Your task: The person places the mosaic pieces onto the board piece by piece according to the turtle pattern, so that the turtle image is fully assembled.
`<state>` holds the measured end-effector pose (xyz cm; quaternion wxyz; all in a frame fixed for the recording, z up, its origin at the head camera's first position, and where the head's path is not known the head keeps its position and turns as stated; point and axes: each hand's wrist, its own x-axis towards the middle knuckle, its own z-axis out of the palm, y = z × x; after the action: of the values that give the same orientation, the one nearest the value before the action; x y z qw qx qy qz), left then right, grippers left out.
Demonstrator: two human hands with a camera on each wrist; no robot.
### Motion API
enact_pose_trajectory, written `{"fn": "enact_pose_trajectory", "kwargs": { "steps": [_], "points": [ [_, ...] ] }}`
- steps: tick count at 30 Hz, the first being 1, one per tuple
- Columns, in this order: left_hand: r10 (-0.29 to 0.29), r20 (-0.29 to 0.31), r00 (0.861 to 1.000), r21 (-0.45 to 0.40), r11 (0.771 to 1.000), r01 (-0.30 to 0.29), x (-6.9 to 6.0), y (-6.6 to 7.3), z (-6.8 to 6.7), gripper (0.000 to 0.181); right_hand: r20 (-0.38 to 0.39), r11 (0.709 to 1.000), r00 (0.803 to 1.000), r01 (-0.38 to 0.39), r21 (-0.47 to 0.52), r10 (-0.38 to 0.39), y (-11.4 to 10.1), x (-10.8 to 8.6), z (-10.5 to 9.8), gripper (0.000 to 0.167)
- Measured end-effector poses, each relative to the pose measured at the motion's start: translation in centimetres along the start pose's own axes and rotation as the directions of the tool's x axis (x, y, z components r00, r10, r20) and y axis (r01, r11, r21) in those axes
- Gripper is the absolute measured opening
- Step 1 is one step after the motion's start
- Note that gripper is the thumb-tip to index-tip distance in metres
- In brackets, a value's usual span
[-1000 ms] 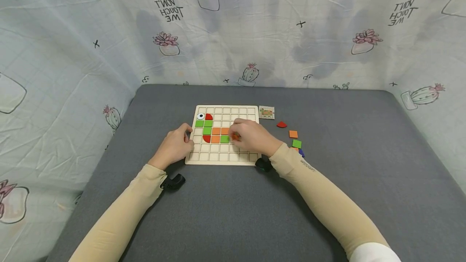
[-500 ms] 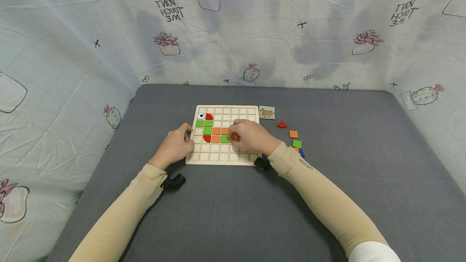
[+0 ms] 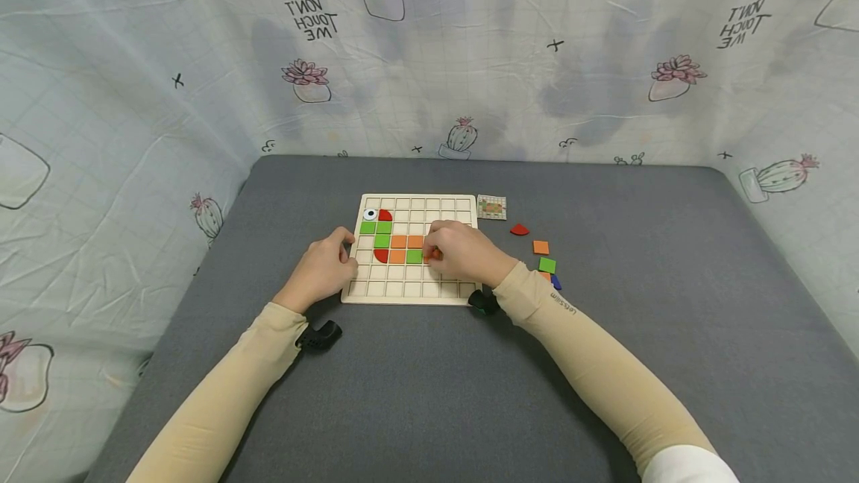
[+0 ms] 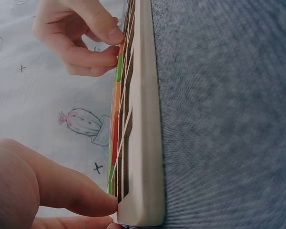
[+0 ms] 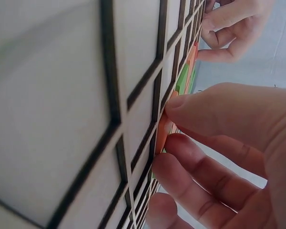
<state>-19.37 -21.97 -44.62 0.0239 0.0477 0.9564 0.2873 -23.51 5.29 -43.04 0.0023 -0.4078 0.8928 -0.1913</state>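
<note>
Nearest, two beige sleeves reach over the grey worktop to a wooden grid board. The left hand touches the board's left edge, thumb and forefinger bent, their tips apart. The right hand pinches an orange tile at the board, just right of a green square; whether the pinched piece is fully seated, I cannot tell. Further back in the grid come more orange and green squares, then an eye tile. Off the board's right side lie loose pieces, including a blue piece and, beyond it, a red fan-shaped piece. A picture card lies just beside the board's far right corner. Behind hangs a white cactus-print curtain.
</note>
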Motion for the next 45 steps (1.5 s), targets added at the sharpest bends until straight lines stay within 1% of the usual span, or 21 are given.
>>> {"fn": "enact_pose_trajectory", "kwargs": {
  "steps": [3, 10, 18, 24, 30, 38, 45],
  "points": [
    [-0.002, 0.003, 1.000, -0.002, 1.000, 0.002, 0.0, 0.0, 0.0, 0.040, -0.005, 1.000, 1.000, -0.009, 0.010, 0.009, -0.1, -0.2, -0.2, 0.007],
    [-0.008, 0.005, 1.000, 0.000, 1.000, 0.008, 0.0, 0.0, 0.0, 0.040, -0.008, 0.999, 0.999, -0.041, -0.004, 0.041, 0.0, -0.6, -0.8, 0.006],
    [-0.009, 0.011, 1.000, -0.002, 1.000, 0.009, 0.0, 0.1, -0.1, 0.040, -0.012, 0.998, 0.998, -0.066, -0.006, 0.065, 0.3, -1.8, -1.8, 0.015],
    [-0.015, 0.012, 1.000, -0.002, 1.000, 0.015, -0.1, 0.1, -0.1, 0.040, -0.040, 0.996, 0.995, -0.089, -0.029, 0.088, 0.8, -3.4, -2.4, 0.014],
    [-0.016, 0.008, 1.000, 0.005, 1.000, 0.016, -0.1, 0.0, -0.1, 0.041, -0.078, 0.993, 0.991, -0.114, -0.010, 0.113, 1.3, -5.2, -3.2, 0.016],
    [-0.012, 0.014, 1.000, 0.001, 1.000, 0.012, -0.1, 0.1, -0.2, 0.041, -0.083, 0.988, 0.985, -0.151, -0.014, 0.149, 2.2, -7.7, -4.5, 0.021],
    [-0.013, 0.019, 1.000, 0.000, 1.000, 0.013, 0.0, 0.0, -0.2, 0.041, -0.105, 0.985, 0.980, -0.173, -0.020, 0.170, 3.2, -9.5, -5.2, 0.021]
  ]
}}
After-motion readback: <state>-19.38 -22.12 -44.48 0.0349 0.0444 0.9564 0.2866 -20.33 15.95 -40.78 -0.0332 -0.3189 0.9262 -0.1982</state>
